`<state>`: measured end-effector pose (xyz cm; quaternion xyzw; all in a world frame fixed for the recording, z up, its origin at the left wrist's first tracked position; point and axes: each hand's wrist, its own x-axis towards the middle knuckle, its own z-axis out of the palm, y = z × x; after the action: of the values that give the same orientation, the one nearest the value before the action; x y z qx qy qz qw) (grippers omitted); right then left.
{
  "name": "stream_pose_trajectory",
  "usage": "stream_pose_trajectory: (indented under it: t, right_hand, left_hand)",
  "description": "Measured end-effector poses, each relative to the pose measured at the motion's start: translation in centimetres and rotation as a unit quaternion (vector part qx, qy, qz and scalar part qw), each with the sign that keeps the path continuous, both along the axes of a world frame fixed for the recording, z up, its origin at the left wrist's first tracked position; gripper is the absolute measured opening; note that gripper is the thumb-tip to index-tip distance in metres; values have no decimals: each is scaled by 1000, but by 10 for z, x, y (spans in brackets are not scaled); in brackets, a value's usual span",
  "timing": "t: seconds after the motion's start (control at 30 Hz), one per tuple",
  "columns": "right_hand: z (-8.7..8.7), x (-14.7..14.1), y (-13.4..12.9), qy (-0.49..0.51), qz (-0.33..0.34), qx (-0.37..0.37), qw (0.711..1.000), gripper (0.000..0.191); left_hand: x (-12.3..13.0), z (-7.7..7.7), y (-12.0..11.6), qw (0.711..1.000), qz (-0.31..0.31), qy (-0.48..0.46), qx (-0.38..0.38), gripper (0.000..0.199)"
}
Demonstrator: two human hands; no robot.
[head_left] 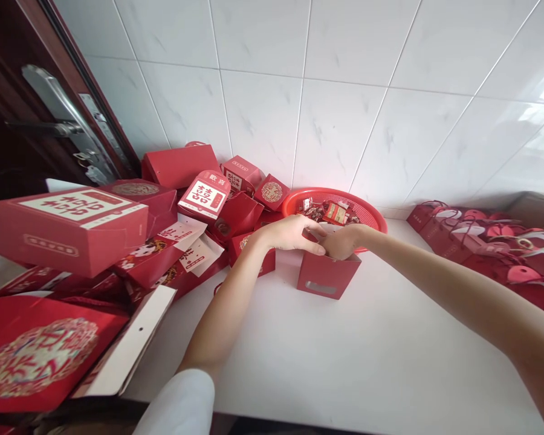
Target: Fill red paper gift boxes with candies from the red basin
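Note:
A small red paper gift box (320, 279) with a pale cut-out patch low on its front stands upright on the white tabletop, its top open. My left hand (292, 232) is at the left of its top rim, thumb and fingers curved around the edge. My right hand (342, 241) dips into the opening from the right. Its fingers are hidden inside, and I cannot see whether they hold anything. Just behind the box sits a round red plastic basket (376, 220) containing several wrapped sweets (336, 213).
Red gift boxes (204, 196) are heaped on the left, some with white and gold lettering; one large box (104, 241) juts out near the front. Rows of red gift bags (480, 238) stand on the right. A tiled wall (263, 109) closes the back, and a dark door (9, 103) is at far left.

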<state>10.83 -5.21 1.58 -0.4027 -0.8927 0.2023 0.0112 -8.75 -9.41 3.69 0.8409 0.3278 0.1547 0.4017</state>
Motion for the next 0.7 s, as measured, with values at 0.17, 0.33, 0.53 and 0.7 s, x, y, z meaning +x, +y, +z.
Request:
stream_pose_trajectory:
  t: [0.17,0.33,0.53,0.7]
  right_hand:
    - [24,-7,-14,-143,41,-103,983,17]
    - [31,-6,-19,-100,48,-118,987,14]
    - [56,5,-19,-114,113,-210,964,18]
    - [56,4,-17,-123,103,-232,959,25]
  left_hand:
    - [0,-1,1,1000,3,-3,-8,50]
    - [0,-3,2,1000,3,-13,-10,50]
    - [1,-2,3,1000,12,-5,-8,44]
    - [2,-3,4,1000,13,-2,-9,43]
